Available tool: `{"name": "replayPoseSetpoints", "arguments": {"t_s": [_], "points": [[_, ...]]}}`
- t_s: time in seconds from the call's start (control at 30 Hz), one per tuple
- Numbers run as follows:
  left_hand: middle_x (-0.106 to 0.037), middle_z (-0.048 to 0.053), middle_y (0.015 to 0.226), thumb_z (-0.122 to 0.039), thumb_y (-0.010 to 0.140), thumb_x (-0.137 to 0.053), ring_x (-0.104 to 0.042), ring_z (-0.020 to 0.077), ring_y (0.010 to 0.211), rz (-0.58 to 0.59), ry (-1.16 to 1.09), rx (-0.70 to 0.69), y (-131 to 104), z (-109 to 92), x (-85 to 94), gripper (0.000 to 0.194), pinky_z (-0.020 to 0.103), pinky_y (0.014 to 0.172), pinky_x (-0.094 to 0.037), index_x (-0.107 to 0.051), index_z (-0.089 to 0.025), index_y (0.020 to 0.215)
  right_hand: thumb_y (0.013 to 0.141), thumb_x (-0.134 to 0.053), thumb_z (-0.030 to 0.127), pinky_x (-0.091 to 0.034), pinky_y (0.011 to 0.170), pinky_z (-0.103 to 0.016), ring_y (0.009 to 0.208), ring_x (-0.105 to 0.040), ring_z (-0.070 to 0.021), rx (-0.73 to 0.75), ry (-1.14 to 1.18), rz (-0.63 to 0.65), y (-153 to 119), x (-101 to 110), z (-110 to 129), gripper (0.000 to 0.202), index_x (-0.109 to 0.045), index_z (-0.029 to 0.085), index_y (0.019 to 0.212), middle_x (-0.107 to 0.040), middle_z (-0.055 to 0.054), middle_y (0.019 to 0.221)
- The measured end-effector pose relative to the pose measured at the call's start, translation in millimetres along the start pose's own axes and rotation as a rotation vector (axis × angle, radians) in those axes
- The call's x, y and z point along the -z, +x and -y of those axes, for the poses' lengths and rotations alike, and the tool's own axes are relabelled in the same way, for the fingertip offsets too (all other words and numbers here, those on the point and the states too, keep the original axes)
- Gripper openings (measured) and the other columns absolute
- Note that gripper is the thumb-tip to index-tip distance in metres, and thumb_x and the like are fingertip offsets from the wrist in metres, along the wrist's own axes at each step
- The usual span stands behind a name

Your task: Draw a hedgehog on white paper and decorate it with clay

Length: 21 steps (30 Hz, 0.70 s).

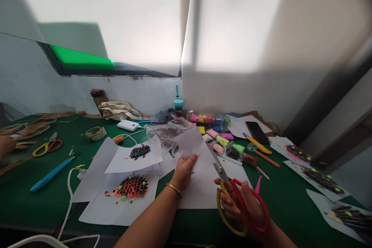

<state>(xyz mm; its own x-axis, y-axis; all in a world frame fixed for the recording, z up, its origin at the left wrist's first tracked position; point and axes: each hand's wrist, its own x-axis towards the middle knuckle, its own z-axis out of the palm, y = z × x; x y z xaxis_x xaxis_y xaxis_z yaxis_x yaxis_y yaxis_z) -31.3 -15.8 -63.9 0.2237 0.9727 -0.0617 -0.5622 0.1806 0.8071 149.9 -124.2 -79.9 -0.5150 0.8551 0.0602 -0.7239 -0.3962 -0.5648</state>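
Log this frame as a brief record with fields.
Left hand: holding white paper
Right hand: gripping red-and-yellow scissors
Left side: two hedgehog pictures, second scissors, blue cutter
Right side: three more hedgehog pictures, dark phone
Beyond hands: small colourful packets
Far left edge: another person's hand

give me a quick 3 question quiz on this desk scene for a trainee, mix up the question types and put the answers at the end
1. True or false: the left hand, with the gold bangle at its wrist, holds white paper.
2. What is in the right hand?
A) a blue cutter
B) scissors
C) a phone
3. Fill in the blank: the second pair of scissors, lying on the green table, has one red handle loop and one ____ loop.

Key: 1 true; 2 B; 3 yellow
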Motion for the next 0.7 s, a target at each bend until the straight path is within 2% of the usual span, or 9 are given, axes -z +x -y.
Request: {"name": "replayPoseSetpoints", "arguments": {"t_s": [0.13, 0.37, 0.57, 0.7], "points": [[-0.073, 0.013, 0.1, -0.037, 0.066, -0.084, -0.069, 0.0261, 0.094, 0.039, -0.064, -0.006, 1.2, 0.9, 2.2, 0.049, 0.034, 0.084, -0.053, -0.067, -0.012, 0.105, 0.082, -0.055, 0.07, -0.025, 0.044, -0.017, 0.047, -0.032, -0.0029, 0.01, -0.025, 0.008, -2.1, 0.7, 0.2, 0.063, -0.063, 0.018, 0.117, -0.053, 0.0, 0.072], [-0.073, 0.01, 0.103, -0.037, 0.066, -0.085, -0.069, 0.025, 0.096, -0.002, -0.096, 0.109, -0.9, -4.4, 1.1, 0.053, 0.031, 0.08, -0.056, -0.065, -0.017, 0.111, 0.083, -0.056, 0.068, -0.025, 0.043, -0.017, 0.047, -0.032, -0.0029, 0.002, 0.008, 0.01, -2.6, 2.9, 0.9, 0.063, -0.062, 0.018, 0.121, -0.054, 0.0, 0.072], [-0.072, 0.009, 0.11, -0.042, 0.079, -0.072, -0.067, 0.0271, 0.105, 0.065, -0.236, 0.194, -1.9, -10.6, 5.9, 0.048, 0.038, 0.091, -0.054, -0.061, -0.019, 0.12, 0.082, -0.055, 0.069, -0.026, 0.043, -0.018, 0.047, -0.034, -0.0032, -0.01, -0.009, 0.045, -2.8, 7.0, 0.5, 0.065, -0.062, 0.019, 0.122, -0.054, -0.001, 0.073], [-0.073, 0.011, 0.104, -0.037, 0.077, -0.074, -0.068, 0.0278, 0.1, -0.028, -0.21, 0.13, 2.0, -8.7, 4.9, 0.046, 0.04, 0.091, -0.054, -0.062, -0.017, 0.117, 0.083, -0.054, 0.069, -0.026, 0.044, -0.018, 0.048, -0.035, -0.0036, -0.02, -0.036, 0.046, -2.6, 8.5, -2.4, 0.063, -0.061, 0.02, 0.122, -0.054, -0.001, 0.074]]}}
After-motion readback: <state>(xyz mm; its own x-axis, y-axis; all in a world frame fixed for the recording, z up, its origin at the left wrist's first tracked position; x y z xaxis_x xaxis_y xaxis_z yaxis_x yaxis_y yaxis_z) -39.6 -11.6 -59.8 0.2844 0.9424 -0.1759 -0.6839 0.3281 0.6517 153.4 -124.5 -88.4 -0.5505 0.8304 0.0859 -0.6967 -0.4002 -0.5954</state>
